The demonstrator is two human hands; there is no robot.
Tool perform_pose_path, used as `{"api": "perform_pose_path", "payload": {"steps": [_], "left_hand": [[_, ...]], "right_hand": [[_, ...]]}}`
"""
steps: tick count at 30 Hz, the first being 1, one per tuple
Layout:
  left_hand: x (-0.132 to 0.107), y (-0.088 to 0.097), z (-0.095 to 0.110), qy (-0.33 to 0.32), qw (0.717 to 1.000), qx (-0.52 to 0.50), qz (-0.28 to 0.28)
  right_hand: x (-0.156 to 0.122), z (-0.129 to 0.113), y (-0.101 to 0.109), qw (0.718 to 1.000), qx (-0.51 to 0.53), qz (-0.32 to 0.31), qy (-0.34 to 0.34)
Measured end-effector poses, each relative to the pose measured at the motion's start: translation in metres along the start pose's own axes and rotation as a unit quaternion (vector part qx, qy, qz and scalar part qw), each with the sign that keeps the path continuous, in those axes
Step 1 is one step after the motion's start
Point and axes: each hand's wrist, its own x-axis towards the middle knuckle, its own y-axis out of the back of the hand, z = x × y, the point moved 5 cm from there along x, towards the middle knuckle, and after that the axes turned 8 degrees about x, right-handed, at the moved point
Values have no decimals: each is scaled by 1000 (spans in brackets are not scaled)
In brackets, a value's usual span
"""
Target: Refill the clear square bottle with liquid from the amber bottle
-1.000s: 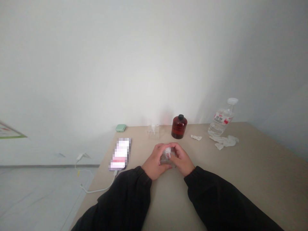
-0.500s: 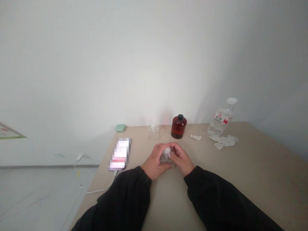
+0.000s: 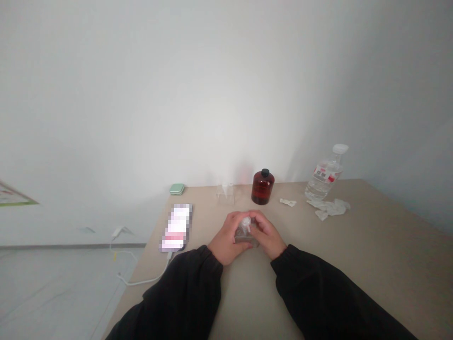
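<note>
Both hands meet over the middle of the beige tabletop (image 3: 247,302). Between them is a small clear container (image 3: 246,237) with a white top (image 3: 246,224). My left hand (image 3: 223,238) grips it from the left, and my right hand (image 3: 269,234) grips it from the right. My fingers hide much of its upper part, so its exact shape is hard to tell. Black sleeves cover both forearms.
Along the back edge stand a green case (image 3: 177,189), a clear plastic stand (image 3: 225,194), an amber bottle (image 3: 263,187) and a water bottle (image 3: 324,174). Crumpled white tissue (image 3: 329,208) lies right. A censored phone (image 3: 176,227) on a white cable (image 3: 145,281) lies left.
The view has drifted very slightly. My hands and the clear container stay in the same position.
</note>
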Motion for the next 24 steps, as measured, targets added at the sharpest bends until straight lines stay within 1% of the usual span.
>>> {"api": "perform_pose_path", "payload": {"steps": [4,13,19,24], "left_hand": [[0,0,1,5,1000,-1,-2],[-1,-1,-2,1,1000,-5,4],[0,0,0,8,1000,1,0],[0,-1,0,3,1000,1,1]], "right_hand": [[-1,-1,-2,1000,-11,6,-27],[-1,-4,-1,1000,3,-3,-6],[-1,-3,-3,999,4,-4,-31],[0,-5,-4,1000,-11,-4,-14]]}}
